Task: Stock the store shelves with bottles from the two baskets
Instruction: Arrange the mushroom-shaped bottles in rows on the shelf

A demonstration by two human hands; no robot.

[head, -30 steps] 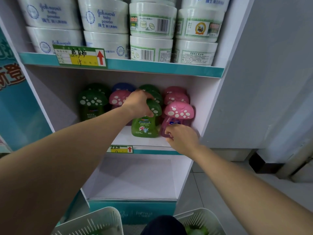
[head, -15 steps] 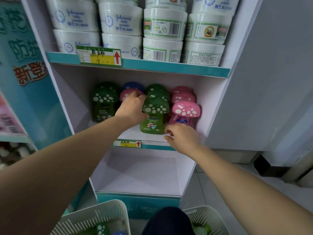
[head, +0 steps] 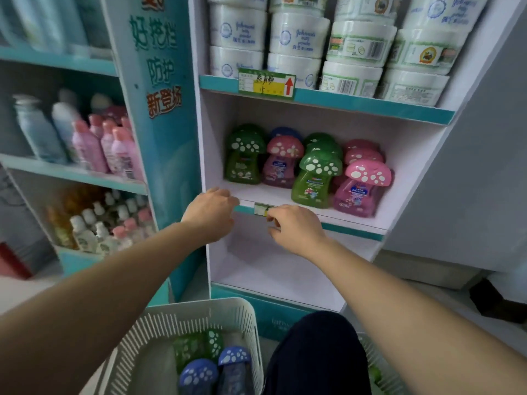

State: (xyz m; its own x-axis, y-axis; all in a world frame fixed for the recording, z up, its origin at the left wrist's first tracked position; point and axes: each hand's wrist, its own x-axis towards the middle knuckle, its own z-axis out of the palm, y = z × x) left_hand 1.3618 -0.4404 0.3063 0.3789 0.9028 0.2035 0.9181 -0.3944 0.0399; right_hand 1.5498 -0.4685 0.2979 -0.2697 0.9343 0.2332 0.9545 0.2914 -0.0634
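Two empty hands, the left hand (head: 211,215) and the right hand (head: 293,232), hover with a loose grip at the front edge of the middle shelf (head: 256,195), so next, I judge, they must reach down to the mushroom bottles (head: 199,374) in the near left basket (head: 199,305).

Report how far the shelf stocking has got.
Done: green and pink mushroom bottles stand on the middle shelf. In hand: nothing; left hand and right hand are empty by its edge. Left: blue and green bottles lie in the left basket.
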